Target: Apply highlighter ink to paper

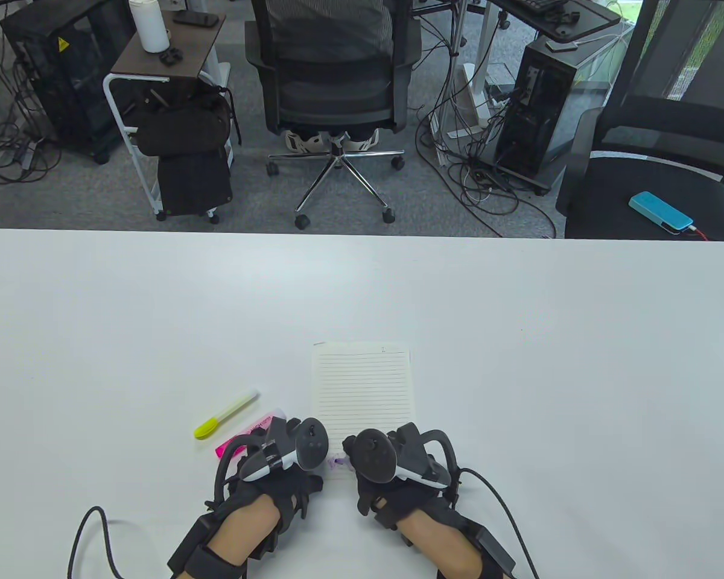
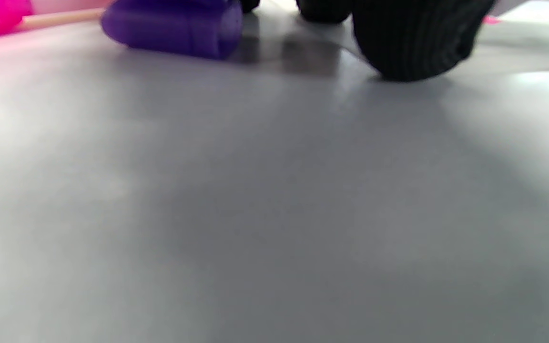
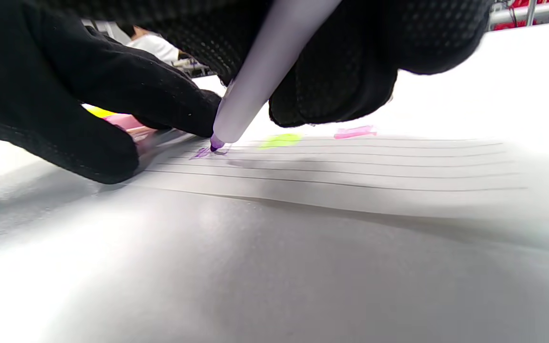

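Observation:
A lined paper (image 1: 362,392) lies on the white table (image 1: 519,338) in front of me. My right hand (image 1: 381,465) grips a pale purple highlighter (image 3: 274,62) and its tip touches the paper's near left corner on a purple mark (image 3: 203,152). A yellow-green mark (image 3: 280,140) and a pink mark (image 3: 354,132) sit further along the same line. My left hand (image 1: 292,455) rests beside the paper's left edge, its fingers (image 3: 112,95) on the paper next to the tip. A purple cap (image 2: 174,26) lies on the table by the left fingers (image 2: 412,43).
A yellow highlighter (image 1: 226,414) lies left of the paper. A pink highlighter (image 1: 241,439) lies below it, partly under my left hand. Office chairs, a cart and computer towers stand beyond the table's far edge.

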The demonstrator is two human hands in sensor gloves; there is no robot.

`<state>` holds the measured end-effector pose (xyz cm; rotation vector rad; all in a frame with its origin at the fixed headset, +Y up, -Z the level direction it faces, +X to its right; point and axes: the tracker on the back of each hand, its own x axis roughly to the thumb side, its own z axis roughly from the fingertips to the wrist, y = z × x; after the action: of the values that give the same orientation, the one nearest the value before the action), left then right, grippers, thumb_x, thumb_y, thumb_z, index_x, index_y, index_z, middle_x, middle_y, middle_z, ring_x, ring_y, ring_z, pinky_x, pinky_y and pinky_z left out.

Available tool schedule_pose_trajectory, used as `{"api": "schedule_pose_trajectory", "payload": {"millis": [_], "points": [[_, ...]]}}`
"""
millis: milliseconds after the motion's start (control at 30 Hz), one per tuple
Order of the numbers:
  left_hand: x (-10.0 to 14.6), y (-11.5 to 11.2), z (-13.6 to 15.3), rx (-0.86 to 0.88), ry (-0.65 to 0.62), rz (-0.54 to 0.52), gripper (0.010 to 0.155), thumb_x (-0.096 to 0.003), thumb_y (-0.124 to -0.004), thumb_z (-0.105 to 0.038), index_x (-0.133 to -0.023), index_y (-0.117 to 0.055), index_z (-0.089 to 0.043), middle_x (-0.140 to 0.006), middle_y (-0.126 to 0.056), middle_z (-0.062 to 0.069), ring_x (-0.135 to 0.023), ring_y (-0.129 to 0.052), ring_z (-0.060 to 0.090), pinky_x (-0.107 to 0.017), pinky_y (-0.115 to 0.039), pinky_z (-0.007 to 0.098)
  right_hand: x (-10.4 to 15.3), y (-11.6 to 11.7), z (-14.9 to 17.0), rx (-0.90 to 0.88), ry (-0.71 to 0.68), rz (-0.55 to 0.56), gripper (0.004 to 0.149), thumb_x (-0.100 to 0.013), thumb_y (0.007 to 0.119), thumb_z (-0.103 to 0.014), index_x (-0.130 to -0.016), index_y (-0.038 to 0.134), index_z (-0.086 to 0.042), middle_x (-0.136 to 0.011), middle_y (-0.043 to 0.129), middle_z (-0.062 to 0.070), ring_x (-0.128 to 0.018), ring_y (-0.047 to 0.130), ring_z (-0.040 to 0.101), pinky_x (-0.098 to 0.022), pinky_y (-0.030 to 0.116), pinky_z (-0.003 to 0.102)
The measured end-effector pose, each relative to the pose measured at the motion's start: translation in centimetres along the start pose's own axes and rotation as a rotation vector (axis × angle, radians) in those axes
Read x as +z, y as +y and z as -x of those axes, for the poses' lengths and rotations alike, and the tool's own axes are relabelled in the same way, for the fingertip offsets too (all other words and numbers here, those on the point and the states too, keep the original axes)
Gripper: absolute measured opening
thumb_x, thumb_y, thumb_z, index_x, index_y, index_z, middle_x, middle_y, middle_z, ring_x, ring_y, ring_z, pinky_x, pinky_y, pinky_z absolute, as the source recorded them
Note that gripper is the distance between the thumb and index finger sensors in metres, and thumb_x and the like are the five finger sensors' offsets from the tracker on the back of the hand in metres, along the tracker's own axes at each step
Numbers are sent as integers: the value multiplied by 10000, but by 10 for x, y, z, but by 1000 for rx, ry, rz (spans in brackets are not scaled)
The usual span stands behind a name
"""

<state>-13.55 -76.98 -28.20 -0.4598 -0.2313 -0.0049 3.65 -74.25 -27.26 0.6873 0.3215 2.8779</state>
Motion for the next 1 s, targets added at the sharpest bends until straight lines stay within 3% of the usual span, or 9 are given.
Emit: {"api": "schedule_pose_trajectory", "payload": {"millis": [200,400,567,800,1000], "points": [[0,0,0,0,0,0,744,-408,-771,-530,-1059,-446,-373,-1142,-344,93,-1012,-460,428,-727,-352,659,-3,4,2,20,7,67,391,-612,720,-274,-993,757,-191,-857,871,165,-571,910,367,-457,754,518],[0,0,0,1,-1,1,745,-407,-772,-530,-1059,-446,-372,-1143,-343,93,-1012,-460,427,-728,-352,659,0,-1,-1,6,9,-11,389,-600,736,-265,-978,779,-185,-840,888,165,-560,918,373,-450,758,525],[-1,0,0,1,-1,1,747,-407,-772,-530,-1059,-445,-371,-1142,-342,93,-1012,-459,428,-728,-351,659,-3,3,0,29,14,59,391,-613,720,-274,-993,756,-192,-856,872,164,-573,909,368,-458,753,519],[-1,0,0,1,-1,2,746,-407,-772,-530,-1059,-445,-372,-1143,-340,93,-1011,-459,429,-728,-352,659,-1,-2,-1,8,16,-18,388,-601,734,-266,-977,778,-182,-838,888,167,-561,916,374,-451,756,527],[-1,0,0,1,-2,2,747,-407,-772,-530,-1059,-445,-370,-1142,-342,93,-1011,-458,428,-728,-352,658,-5,4,1,23,19,60,392,-615,715,-278,-996,750,-191,-860,867,166,-579,906,369,-460,751,521]]}}
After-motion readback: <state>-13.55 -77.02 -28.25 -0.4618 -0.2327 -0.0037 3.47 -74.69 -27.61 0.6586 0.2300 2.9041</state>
